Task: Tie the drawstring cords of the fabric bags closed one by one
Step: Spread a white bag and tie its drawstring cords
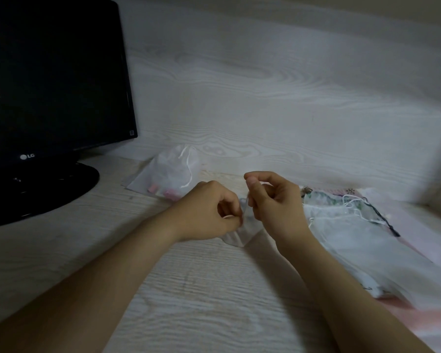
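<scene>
1. Left hand [209, 210] and right hand [273, 197], fingers [255, 179] curled, pinch one sheer bag [236, 236] over the desk [189, 289].
2. One filled bag [176, 171] behind; an uncountable pile [354, 225] right.
3. One black monitor [54, 80] left; desk and wall [265, 85] pale wood-grain.

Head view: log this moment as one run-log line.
step: tying | left hand: pinches sheer bag neck | right hand: pinches same neck | far bag: beside monitor | bag pile: right of hands
</scene>
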The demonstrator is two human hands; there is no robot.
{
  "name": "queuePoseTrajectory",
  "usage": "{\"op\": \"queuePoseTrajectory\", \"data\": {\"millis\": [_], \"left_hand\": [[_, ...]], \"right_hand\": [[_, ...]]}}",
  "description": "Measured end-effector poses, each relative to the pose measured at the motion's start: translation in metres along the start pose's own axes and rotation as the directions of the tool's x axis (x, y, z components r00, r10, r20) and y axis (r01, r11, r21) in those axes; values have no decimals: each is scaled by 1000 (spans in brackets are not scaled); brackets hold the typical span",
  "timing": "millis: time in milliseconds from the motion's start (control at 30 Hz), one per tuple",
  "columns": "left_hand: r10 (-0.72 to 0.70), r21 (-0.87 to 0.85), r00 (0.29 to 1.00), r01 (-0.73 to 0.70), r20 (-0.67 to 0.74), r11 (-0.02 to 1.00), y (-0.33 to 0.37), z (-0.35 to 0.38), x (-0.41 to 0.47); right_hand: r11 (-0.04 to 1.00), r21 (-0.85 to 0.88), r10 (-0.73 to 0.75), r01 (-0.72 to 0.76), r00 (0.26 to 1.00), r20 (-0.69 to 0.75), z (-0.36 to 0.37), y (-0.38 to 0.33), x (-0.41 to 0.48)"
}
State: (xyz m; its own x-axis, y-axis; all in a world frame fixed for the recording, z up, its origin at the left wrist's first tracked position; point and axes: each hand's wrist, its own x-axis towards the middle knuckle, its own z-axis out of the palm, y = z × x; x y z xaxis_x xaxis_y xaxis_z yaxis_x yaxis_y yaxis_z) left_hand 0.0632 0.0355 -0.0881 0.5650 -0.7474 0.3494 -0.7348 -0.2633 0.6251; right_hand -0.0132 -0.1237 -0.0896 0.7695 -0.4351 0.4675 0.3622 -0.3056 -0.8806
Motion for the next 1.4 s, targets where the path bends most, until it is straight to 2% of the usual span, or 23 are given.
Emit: {"op": "queuePoseTrajectory", "data": {"millis": [133, 233, 333, 467, 533, 600, 800, 933, 1133, 1400], "left_hand": [[-49, -55, 999, 48, -16, 997, -8, 3, 4], [-122, -158, 993, 121, 3, 980, -14, 3, 6], [-172, -234, 985, 168, 6, 958, -14, -1, 5], [-275, -347, 962, 255, -8, 903, -9, -4, 4], [-307, -387, 952, 283, 2, 877, -7, -5, 3], [-331, -418, 944, 305, 11, 855, -6, -6, 3], [-335, -414, 941, 320, 37, 852, -5, -8, 2], [-334, -416, 942, 318, 35, 852, -3, -8, 4], [-344, -446, 937, 333, 60, 831, -3, -7, 4], [-361, -494, 932, 307, -15, 813, 1, 0, 4]], "right_hand": [[988, 155, 29, -23, 999, -38, -5, -6, 2], [993, 112, -31, 35, 999, -32, -11, -8, 4], [985, -92, -145, 144, 989, -3, -14, -5, 5], [843, -450, -256, 296, 955, 148, -12, 3, 0], [771, -533, -258, 349, 936, 239, -8, 5, -4], [717, -579, -279, 389, 921, 273, -5, 6, -4], [653, -619, -290, 435, 900, 326, -6, 4, 0], [589, -635, -359, 501, 865, 350, -3, 1, 0], [513, -705, -360, 490, 868, 342, 1, 2, 0], [530, -725, -258, 440, 898, 357, 4, -2, -2]]}}
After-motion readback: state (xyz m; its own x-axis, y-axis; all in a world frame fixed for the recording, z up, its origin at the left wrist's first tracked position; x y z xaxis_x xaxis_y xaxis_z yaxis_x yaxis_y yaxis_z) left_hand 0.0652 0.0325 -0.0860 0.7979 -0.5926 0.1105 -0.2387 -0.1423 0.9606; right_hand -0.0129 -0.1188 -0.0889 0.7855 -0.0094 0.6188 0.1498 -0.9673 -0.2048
